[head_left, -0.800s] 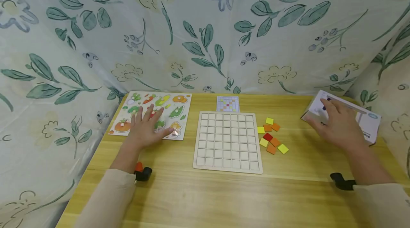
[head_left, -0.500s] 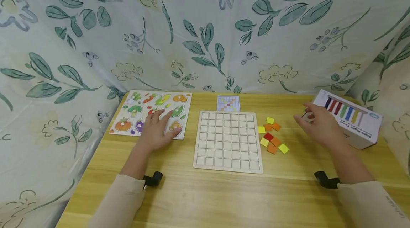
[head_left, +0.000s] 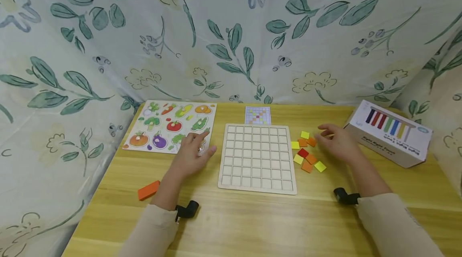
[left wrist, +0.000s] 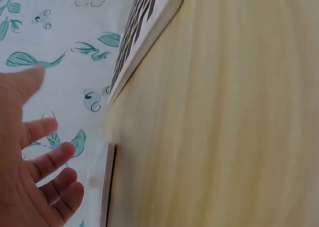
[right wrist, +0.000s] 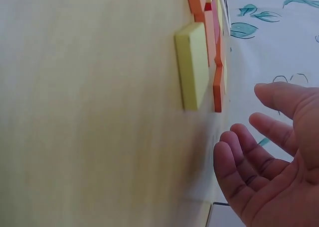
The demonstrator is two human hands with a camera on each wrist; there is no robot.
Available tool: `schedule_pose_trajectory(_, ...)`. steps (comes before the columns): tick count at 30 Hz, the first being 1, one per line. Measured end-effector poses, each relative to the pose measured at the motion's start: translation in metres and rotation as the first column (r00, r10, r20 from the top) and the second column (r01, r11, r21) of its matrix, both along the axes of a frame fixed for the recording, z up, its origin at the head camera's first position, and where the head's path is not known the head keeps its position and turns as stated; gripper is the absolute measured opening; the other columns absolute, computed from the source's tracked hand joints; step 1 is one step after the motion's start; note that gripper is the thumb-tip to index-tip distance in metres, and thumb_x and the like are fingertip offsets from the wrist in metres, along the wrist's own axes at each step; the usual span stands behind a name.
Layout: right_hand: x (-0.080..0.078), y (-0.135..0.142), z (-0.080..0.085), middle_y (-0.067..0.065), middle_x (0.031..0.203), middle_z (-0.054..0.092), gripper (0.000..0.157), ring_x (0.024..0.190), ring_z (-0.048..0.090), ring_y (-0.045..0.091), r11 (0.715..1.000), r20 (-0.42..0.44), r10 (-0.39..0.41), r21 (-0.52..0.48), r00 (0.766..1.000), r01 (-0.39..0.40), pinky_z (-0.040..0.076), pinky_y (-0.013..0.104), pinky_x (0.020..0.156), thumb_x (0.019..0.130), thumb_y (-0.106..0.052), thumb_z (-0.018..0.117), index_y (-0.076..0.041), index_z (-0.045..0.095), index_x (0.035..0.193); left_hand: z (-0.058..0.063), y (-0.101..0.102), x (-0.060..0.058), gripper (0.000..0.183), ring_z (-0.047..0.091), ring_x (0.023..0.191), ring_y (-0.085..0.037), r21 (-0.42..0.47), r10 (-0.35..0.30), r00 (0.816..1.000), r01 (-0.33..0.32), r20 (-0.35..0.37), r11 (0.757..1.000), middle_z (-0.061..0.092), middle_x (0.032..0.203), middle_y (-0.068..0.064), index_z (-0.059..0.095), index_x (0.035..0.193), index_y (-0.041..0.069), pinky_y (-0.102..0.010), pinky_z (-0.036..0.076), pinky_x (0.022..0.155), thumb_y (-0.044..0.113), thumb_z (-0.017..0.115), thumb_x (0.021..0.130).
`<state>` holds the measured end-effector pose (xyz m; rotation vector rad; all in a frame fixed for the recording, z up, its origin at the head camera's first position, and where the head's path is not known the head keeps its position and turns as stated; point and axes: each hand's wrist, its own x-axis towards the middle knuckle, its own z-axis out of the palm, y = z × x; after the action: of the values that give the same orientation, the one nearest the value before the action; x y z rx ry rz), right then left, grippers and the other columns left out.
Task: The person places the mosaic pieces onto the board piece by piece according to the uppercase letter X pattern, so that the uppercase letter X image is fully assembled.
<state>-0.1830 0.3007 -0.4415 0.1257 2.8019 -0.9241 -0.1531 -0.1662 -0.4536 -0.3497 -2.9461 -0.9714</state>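
My left hand (head_left: 190,156) hovers over the lower right corner of the vegetable puzzle board (head_left: 144,106), its fingers loosely bent and holding nothing. In the left wrist view its thumb and fingers (left wrist: 52,155) stand spread apart. My right hand (head_left: 337,142), also holding nothing, is just right of a loose group of small square tiles. Among them are a red tile (head_left: 303,152), yellow tiles such as this yellow tile (head_left: 320,166), and orange ones such as this orange tile (head_left: 306,166). Between the hands lies a wooden grid board (head_left: 256,156) with bare squares.
A small pattern card (head_left: 258,115) lies behind the grid board. At the right stands a white box (head_left: 391,132) with a picture of coloured beads. An orange block (head_left: 148,190) lies beside the left forearm. Patterned cloth (head_left: 231,36) hangs behind the wooden table (head_left: 245,225).
My right hand has moved left from over the box to the tiles. My left hand has moved right and nearer across the puzzle board, uncovering the orange block.
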Motion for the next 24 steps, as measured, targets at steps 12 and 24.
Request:
schedule_pose_trajectory(12, -0.009, -0.011, -0.012, 0.025, 0.126, 0.058, 0.054, 0.107, 0.053, 0.039, 0.999, 0.052, -0.033, 0.032, 0.998, 0.031, 0.049, 0.053, 0.096, 0.103, -0.042, 0.058, -0.006, 0.052, 0.143, -0.017, 0.026, 0.012, 0.046, 0.053, 0.084, -0.015, 0.157, -0.028, 0.999, 0.022, 0.036, 0.987, 0.062, 0.097, -0.001, 0.060, 0.142, 0.011, -0.033, 0.047, 0.077, 0.033, 0.063, 0.101)
schedule_pose_trajectory(24, -0.017, -0.020, -0.016, 0.024, 0.121, 0.059, 0.048, 0.100, 0.053, 0.036, 0.996, 0.072, -0.062, 0.067, 0.995, 0.057, 0.049, 0.042, 0.083, 0.102, -0.037, 0.060, -0.006, 0.056, 0.138, -0.030, 0.037, 0.024, 0.038, 0.051, 0.067, -0.010, 0.191, -0.005, 0.997, -0.009, 0.073, 0.982, 0.063, 0.085, 0.006, 0.067, 0.135, 0.016, -0.024, 0.044, 0.061, 0.029, 0.067, 0.099)
